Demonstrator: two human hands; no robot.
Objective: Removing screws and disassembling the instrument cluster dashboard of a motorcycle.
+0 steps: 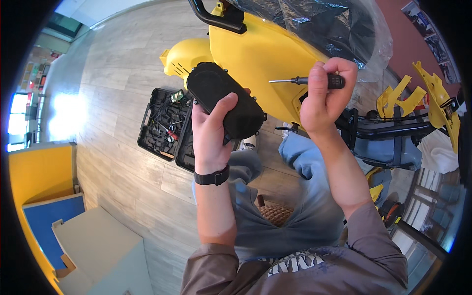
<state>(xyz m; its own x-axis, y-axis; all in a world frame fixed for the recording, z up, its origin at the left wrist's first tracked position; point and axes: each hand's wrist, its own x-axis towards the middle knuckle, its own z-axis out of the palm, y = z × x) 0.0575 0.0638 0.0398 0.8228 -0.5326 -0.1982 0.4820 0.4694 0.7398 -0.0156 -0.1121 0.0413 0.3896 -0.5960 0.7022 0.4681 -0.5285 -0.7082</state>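
Observation:
My left hand (211, 128) grips a black oblong housing (226, 101) with small metal screw tabs along its rim, thumb across its face. My right hand (327, 98) is closed round the black handle of a screwdriver (332, 81), its metal shaft pointing left over a large yellow body panel (260, 44), toward the housing but apart from it. Behind the housing is a smaller rounded yellow part (179, 56) with slots.
An open black tool case (158, 118) lies on the wood floor. A black tubular handle (216, 17) and plastic sheeting (339, 29) top the panel. Yellow parts (437, 113) and a black frame (388, 132) stand right. Grey cardboard-like boards (98, 246) are lower left.

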